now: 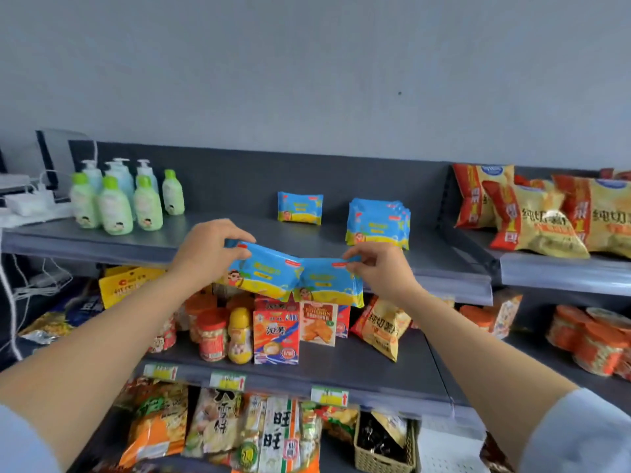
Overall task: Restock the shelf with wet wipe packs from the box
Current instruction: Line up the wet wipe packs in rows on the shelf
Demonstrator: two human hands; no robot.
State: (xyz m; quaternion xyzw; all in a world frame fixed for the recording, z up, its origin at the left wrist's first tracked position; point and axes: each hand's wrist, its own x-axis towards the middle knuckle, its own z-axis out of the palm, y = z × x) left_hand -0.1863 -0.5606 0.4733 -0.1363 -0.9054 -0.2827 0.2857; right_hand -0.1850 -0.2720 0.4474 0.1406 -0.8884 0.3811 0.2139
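Two wipe packs (273,273) in left fingers (235,233), right fingers (358,251)

Indoor shot, evenly lit w/ soft diffuse light; source not in view. Shadows are soft: dimmer patches under the top shelf (136,244), esp. at left. White glare spot on a chip bag (549,216) at right. Grey wall (307,63) looks flat-toned. Wide-angle lens bows the shelf edges & stretches the bottom corners. Everything slightly soft and smeary; small print on packaging unreadable.
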